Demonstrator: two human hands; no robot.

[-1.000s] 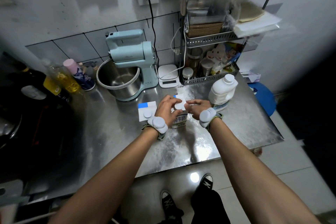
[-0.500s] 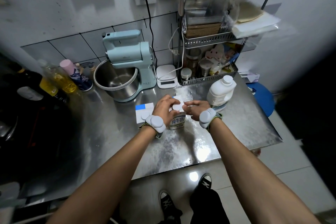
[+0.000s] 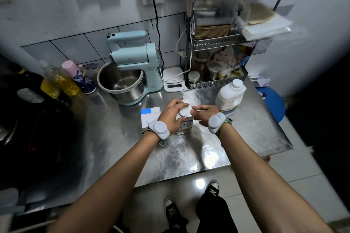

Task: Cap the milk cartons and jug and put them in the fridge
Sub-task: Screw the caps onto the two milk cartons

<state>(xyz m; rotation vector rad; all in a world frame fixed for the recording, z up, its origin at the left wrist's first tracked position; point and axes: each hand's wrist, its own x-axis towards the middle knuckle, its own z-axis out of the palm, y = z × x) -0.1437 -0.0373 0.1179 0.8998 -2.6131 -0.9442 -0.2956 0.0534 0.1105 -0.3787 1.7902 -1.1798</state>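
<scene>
A white milk carton [image 3: 186, 126] with blue print stands upright in the middle of the steel counter [image 3: 189, 149]. My left hand [image 3: 169, 117] wraps its top from the left. My right hand [image 3: 205, 114] comes in from the right, and its thumb and forefinger pinch the round white cap [image 3: 184, 111] on the carton's top. A second carton [image 3: 150, 116], white with a blue corner, stands just left of my left hand. The white milk jug [image 3: 229, 96], with its white cap on, stands to the right, behind my right hand.
A pale blue stand mixer [image 3: 136, 66] with a steel bowl stands at the back. Beside it are a white scale [image 3: 173, 79] and a wire rack [image 3: 217, 81] of jars. Bottles [image 3: 62, 83] line the back left. A blue stool [image 3: 272, 104] sits beyond the right edge.
Both hands have stayed on the carton's top, with only small finger shifts around the cap. My view has drifted slightly.
</scene>
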